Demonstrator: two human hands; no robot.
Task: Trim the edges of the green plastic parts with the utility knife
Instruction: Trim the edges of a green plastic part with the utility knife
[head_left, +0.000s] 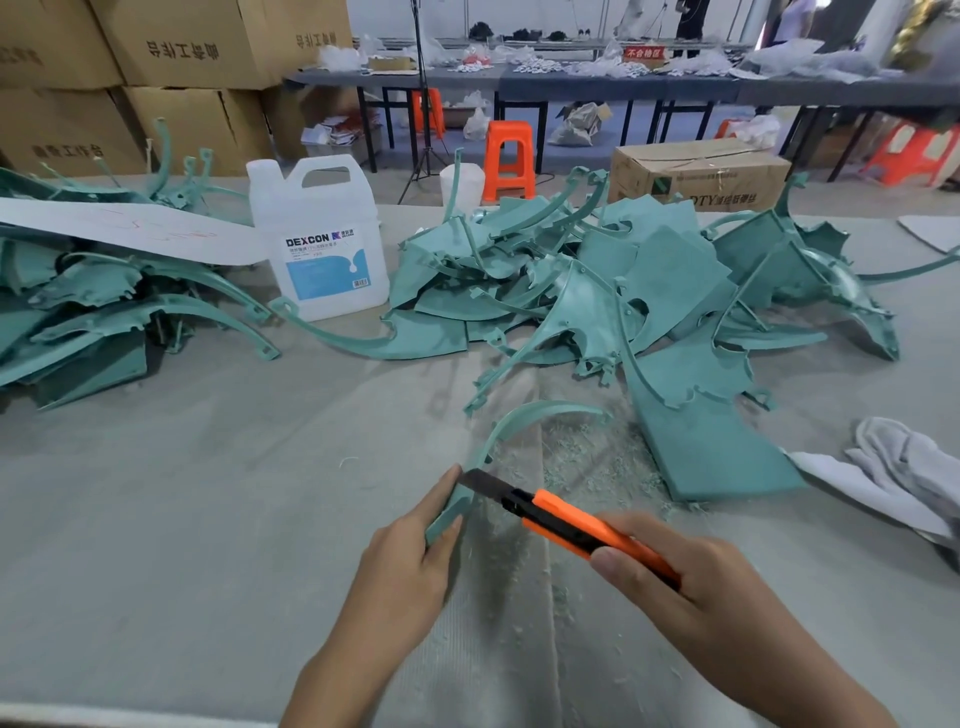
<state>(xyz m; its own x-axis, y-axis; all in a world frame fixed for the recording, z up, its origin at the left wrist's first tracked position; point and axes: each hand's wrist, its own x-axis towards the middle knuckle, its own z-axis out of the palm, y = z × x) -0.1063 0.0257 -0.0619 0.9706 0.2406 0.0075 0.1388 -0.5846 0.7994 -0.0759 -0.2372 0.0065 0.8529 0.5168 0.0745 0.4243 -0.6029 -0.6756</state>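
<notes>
Near the table (208, 519) front, mid-cut
Left hand (410, 561) grips the curved green strip (511, 422), lower end hidden in the palm; right hand (675, 587) grips the orange utility knife (566, 525), butt covered, blade at the strip's edge; green parts (649, 270) heaped beyond.

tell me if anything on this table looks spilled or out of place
Pale green shavings litter the table cloth just beyond the hands, likely trimming waste rather than a spill. The utility knife in the right hand has its blade right beside the thumb of the left hand, which holds the curved green part; that looks risky.
</notes>
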